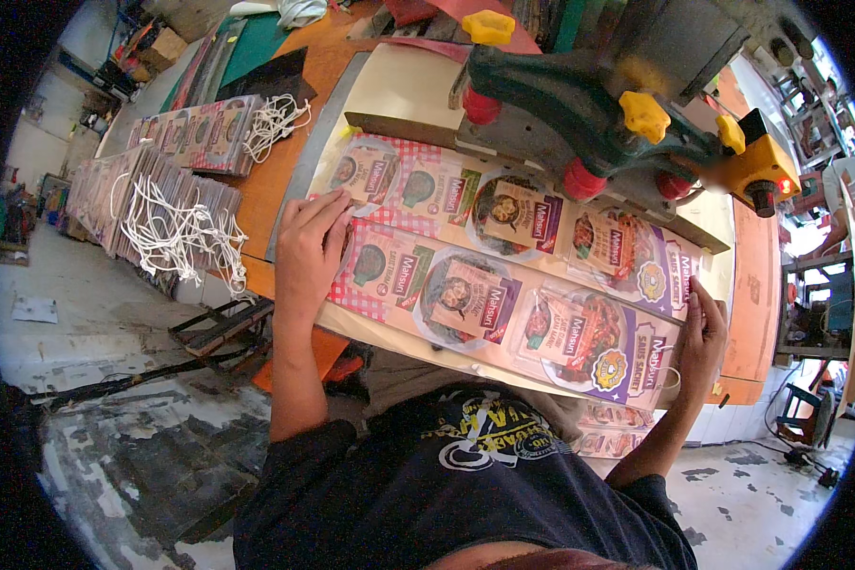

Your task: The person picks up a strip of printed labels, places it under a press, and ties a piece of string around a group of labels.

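A long printed cardboard sheet point(503, 275) with food pictures, red checks and purple panels lies flat on a cream work surface point(404, 85). My left hand point(311, 249) presses flat on the sheet's left end, fingers spread. At the sheet's right end my right hand point(701, 332) grips the edge with fingers curled over it. Just behind the sheet stands a green machine head point(579, 114) with yellow knobs and red rollers.
Stacks of printed sheets with white cord handles point(185, 228) lie to the left on an orange table point(275, 180). A yellow part with a red light point(765, 171) sticks out at right. More printed sheets point(613, 427) sit low beside me. Another person point(841, 195) stands far right.
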{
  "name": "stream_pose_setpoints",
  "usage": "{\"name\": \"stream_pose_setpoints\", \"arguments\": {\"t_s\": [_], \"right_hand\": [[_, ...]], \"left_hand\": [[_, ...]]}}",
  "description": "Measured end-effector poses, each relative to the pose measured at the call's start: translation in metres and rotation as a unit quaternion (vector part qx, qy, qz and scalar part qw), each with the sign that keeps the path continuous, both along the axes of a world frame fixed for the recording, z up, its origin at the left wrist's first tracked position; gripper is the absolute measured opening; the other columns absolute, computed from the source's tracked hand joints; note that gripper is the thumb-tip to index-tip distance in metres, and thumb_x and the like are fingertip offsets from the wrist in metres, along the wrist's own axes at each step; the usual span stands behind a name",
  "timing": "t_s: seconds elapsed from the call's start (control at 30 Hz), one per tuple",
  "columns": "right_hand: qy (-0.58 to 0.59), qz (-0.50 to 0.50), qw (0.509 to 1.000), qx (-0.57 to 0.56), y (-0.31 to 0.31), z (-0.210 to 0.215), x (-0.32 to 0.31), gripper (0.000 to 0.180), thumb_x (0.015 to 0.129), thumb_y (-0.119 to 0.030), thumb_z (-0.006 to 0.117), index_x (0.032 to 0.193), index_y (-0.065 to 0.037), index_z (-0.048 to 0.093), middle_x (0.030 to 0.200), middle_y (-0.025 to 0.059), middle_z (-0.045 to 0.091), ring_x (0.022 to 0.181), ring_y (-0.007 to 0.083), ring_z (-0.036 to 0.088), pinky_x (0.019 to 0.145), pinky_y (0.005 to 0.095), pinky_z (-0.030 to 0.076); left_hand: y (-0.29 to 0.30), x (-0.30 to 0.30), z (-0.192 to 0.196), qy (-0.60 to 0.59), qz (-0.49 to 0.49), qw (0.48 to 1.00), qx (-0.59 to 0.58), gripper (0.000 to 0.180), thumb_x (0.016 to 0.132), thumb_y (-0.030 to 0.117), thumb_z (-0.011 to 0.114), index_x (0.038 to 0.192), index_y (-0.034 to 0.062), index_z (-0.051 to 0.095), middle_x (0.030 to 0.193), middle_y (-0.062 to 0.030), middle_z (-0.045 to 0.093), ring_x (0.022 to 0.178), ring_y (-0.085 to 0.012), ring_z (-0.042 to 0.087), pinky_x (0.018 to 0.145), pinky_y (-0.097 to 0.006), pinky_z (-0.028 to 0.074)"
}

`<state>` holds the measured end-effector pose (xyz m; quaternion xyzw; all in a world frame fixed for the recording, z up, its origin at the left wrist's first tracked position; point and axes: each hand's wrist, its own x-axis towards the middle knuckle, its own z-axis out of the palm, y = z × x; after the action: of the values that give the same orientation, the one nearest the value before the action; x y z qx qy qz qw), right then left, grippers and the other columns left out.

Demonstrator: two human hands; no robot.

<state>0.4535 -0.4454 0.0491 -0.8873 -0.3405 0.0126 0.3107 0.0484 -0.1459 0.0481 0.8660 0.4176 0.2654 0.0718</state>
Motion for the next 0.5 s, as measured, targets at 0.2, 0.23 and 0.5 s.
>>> {"name": "stream_pose_setpoints", "arguments": {"t_s": [0.2,0.23,0.5], "right_hand": [[-0.018,0.011,0.999,0.038,-0.001,-0.004,-0.001,0.028,0.101,-0.014,0.060,0.125,-0.007,0.072,0.084,0.0093,0.059,0.076,0.0170,0.055,0.073,0.0309,0.046],[-0.010,0.009,0.999,0.040,-0.001,-0.002,-0.002,0.028,0.101,-0.014,0.060,0.125,-0.007,0.072,0.085,0.0097,0.060,0.078,0.0172,0.056,0.074,0.0309,0.046],[0.011,0.000,0.999,0.046,0.003,0.005,-0.003,0.028,0.097,-0.014,0.064,0.123,-0.009,0.073,0.089,0.0130,0.062,0.081,0.0230,0.062,0.076,0.0342,0.049]], "left_hand": [[0.002,0.000,-0.001,-0.003,-0.005,1.000,-0.011,0.027,0.095,0.011,0.064,0.119,0.0018,0.072,0.122,-0.0120,0.071,0.111,-0.0324,0.061,0.101,-0.041,0.047],[0.002,0.001,-0.001,-0.003,-0.003,1.000,0.003,0.026,0.094,0.009,0.065,0.117,0.0006,0.072,0.120,-0.0123,0.072,0.108,-0.0321,0.062,0.098,-0.040,0.048],[0.010,-0.005,-0.010,0.031,-0.019,0.999,0.023,0.026,0.095,0.008,0.062,0.118,0.0005,0.072,0.119,-0.0152,0.071,0.110,-0.0345,0.062,0.100,-0.042,0.046]]}}
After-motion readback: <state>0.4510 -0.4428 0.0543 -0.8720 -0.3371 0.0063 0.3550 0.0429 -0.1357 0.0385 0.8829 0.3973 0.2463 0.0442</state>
